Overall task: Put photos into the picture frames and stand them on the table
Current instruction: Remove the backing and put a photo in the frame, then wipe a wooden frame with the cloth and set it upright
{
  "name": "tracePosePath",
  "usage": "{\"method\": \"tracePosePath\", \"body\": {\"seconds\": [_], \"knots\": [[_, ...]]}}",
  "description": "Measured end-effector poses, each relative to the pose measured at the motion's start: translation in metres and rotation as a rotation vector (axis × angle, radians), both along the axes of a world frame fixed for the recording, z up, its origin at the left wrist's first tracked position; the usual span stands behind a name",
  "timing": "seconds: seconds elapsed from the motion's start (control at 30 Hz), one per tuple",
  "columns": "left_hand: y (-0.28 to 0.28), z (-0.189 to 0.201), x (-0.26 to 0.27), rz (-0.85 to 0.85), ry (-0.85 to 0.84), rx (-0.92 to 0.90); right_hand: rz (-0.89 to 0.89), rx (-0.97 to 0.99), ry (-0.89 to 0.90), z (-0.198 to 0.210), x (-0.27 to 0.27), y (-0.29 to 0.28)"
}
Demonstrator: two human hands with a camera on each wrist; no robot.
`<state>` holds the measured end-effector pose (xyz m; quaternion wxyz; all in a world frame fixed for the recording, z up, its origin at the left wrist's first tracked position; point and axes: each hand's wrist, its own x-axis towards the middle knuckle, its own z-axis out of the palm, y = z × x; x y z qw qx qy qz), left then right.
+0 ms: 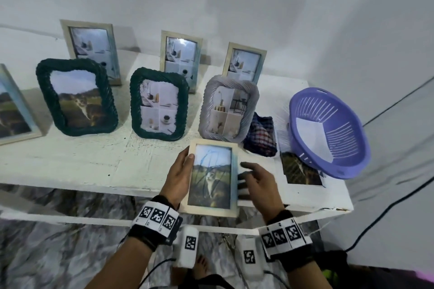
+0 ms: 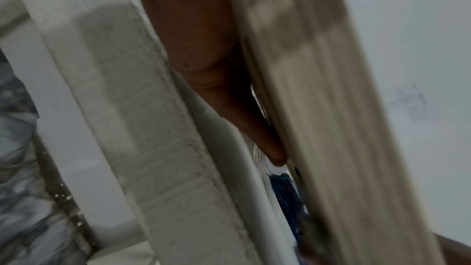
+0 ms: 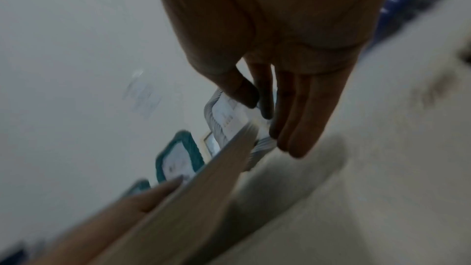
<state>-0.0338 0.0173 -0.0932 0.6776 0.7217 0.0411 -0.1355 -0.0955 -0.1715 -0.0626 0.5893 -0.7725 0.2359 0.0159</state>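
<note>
A pale wooden frame (image 1: 212, 177) with a landscape photo in it is held above the front edge of the white table (image 1: 94, 164). My left hand (image 1: 180, 176) grips its left side, thumb on the front, fingers behind. In the left wrist view the frame's wooden edge (image 2: 331, 128) is a blur beside my fingers (image 2: 229, 98). My right hand (image 1: 256, 183) hovers just right of the frame with straight, spread fingers (image 3: 300, 112), holding nothing. A loose landscape photo (image 1: 301, 170) lies flat at the right, partly under a basket.
Several filled frames stand on the table: two dark green woven ones (image 1: 77, 97) (image 1: 159, 104), a grey woven one (image 1: 229, 109), and pale wooden ones (image 1: 92, 50) behind. A purple slotted basket (image 1: 328, 129) and a checked cloth (image 1: 260, 137) sit at the right.
</note>
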Motion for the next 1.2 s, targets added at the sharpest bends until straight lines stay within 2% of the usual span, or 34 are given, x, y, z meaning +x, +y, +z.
{"method": "tracePosePath", "body": {"seconds": [0.07,0.13,0.2,0.27,0.37,0.43,0.67,0.77,0.87,1.0,1.1,1.2], "knots": [[0.004,-0.004,0.002,0.033,-0.028,0.000,-0.017,-0.422,-0.116,0.008,0.018,-0.020],[0.006,-0.005,0.003,0.052,-0.048,0.002,-0.049,-0.726,-0.199,0.019,0.043,-0.038],[0.006,-0.006,0.002,0.050,-0.043,0.007,-0.014,-0.888,-0.189,0.023,0.070,-0.051],[0.006,-0.010,0.003,0.045,-0.046,0.014,0.096,-0.981,-0.053,0.022,0.094,-0.060],[0.005,-0.015,0.004,0.052,-0.063,0.007,0.259,-1.000,0.194,0.012,0.116,-0.067],[0.005,-0.017,0.006,0.079,-0.063,-0.004,0.285,-1.018,0.240,0.004,0.120,-0.067],[0.000,-0.015,0.004,0.128,-0.103,-0.021,0.154,-1.003,0.053,0.007,0.120,-0.064],[0.000,-0.017,0.004,0.121,-0.129,-0.022,0.008,-0.949,-0.093,0.015,0.092,-0.053],[0.000,-0.019,0.004,0.118,-0.149,0.002,-0.073,-0.926,-0.135,0.016,0.054,-0.032],[0.002,-0.023,0.003,0.102,-0.163,0.031,0.063,-0.899,-0.276,0.010,0.020,0.006],[0.002,-0.023,0.003,0.101,-0.170,0.032,0.228,-0.952,-0.261,0.003,0.021,0.028],[0.002,-0.021,0.002,0.071,-0.194,0.056,0.291,-1.003,-0.203,-0.004,0.033,0.041]]}}
